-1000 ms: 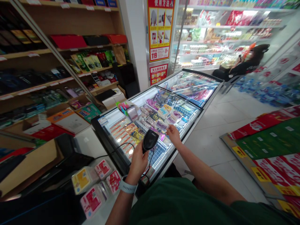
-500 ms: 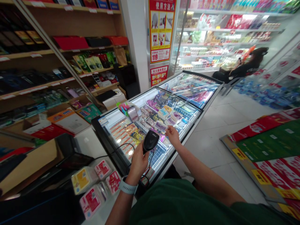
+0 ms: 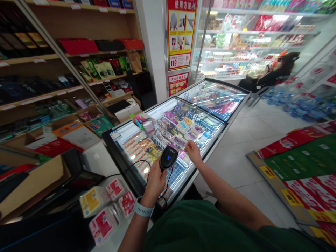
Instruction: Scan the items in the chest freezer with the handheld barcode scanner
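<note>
My left hand [image 3: 156, 177] is wrapped round the handle of a black scanner [image 3: 168, 157], whose top shows a small blue light. A black cable hangs from it. My right hand [image 3: 193, 153] is closed, its fingers pinched at the edge of a package with purple print [image 3: 180, 140]; whether it grips that package is too small to tell. Both hands are over the glass-topped freezer [image 3: 123, 172], and packs and wire baskets show there. Clear tubs with red labels [image 3: 102, 225] and one with a yellow label [image 3: 91, 202] sit on the counter at the lower left.
A monitor [image 3: 76, 171] stands at the left beside the counter. Shelves [image 3: 34, 96] of goods rise behind it. A seated person [image 3: 275, 75] is at the back right, near water bottles [image 3: 301, 105]. Green and red cartons [image 3: 304, 157] are stacked at the right.
A blue light now shows on top of the scanner. Both hands have stayed in nearly the same place.
</note>
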The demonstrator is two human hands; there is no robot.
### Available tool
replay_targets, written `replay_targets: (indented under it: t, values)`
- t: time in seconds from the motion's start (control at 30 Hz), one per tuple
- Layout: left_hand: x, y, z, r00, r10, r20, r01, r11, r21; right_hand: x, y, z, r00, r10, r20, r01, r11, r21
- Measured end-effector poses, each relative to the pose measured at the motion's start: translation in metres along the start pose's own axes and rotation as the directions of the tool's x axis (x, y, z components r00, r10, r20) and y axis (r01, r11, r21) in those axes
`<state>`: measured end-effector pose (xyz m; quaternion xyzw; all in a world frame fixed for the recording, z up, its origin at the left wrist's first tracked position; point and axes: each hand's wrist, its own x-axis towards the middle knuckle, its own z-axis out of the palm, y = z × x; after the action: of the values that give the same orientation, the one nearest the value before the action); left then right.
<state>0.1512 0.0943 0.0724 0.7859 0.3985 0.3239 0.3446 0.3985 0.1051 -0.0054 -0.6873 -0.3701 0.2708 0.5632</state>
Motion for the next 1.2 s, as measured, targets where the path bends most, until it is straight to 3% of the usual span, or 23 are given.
replay_targets:
  t: [0.4, 0.57, 0.67, 0.8, 0.97, 1.2]
  values:
    - [0.000, -0.006, 0.002, 1.000, -0.017, 0.006, 0.018, 1.000, -0.023, 0.003, 0.009, -0.004, 1.000, 0.008, -0.021, -0.009, 1.000, -0.022]
    - [0.000, -0.003, -0.001, 1.000, -0.026, -0.001, 0.026, 0.998, -0.055, 0.018, 0.014, -0.025, 0.992, -0.049, -0.114, 0.023, 0.976, -0.216]
    - [-0.001, -0.002, -0.002, 0.999, -0.039, -0.012, 0.038, 0.997, -0.066, 0.037, 0.014, -0.042, 0.969, -0.181, -0.169, 0.095, 0.903, -0.419]
    - [-0.002, -0.004, -0.001, 0.998, -0.067, -0.003, 0.067, 0.996, -0.056, 0.062, 0.016, -0.058, 0.955, -0.271, -0.119, 0.148, 0.785, -0.602]
    - [0.000, -0.004, 0.000, 0.997, -0.077, -0.009, 0.076, 0.994, -0.075, 0.080, 0.025, -0.058, 0.967, -0.253, -0.040, 0.148, 0.678, -0.720]
    - [0.001, -0.005, -0.001, 0.997, -0.070, 0.010, 0.070, 0.996, -0.047, 0.080, 0.036, -0.055, 0.986, -0.140, 0.087, 0.142, 0.454, -0.880]
